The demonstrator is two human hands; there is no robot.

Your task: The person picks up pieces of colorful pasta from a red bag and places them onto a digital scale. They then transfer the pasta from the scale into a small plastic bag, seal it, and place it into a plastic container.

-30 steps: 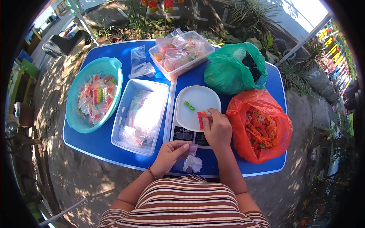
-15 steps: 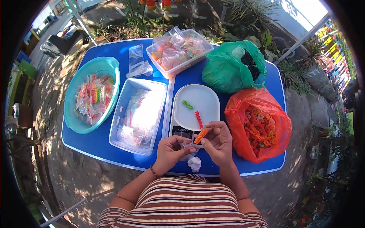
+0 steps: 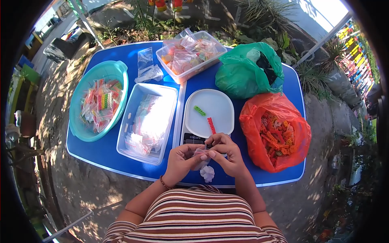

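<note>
Between my hands, low over the front of the scale, is a small clear plastic bag (image 3: 199, 152). My left hand (image 3: 181, 162) pinches it by thumb and fingers. From the other side, my right hand (image 3: 227, 156) has thumb and fingers closed at the bag's edge; the orange twisted piece does not show now. Just ahead is a kitchen scale (image 3: 223, 101) with a white platform, its display partly covered by my fingers. A green twisted piece (image 3: 199, 110) and a red twisted piece (image 3: 211, 126) lie on it. A crumpled white wad (image 3: 207, 173) sits below my hands.
A teal basin (image 3: 74, 115) with filled packets and a clear tub (image 3: 172, 117) of small bags stand left. Behind is another tub (image 3: 190, 77) of packets. At right are a green plastic bag (image 3: 239, 79) and a red plastic bag (image 3: 253, 115) with orange and red pieces.
My right hand has moved slightly left and closed in against the small bag. The orange twisted piece it held up is now out of sight. My left hand stays nearly in place.
</note>
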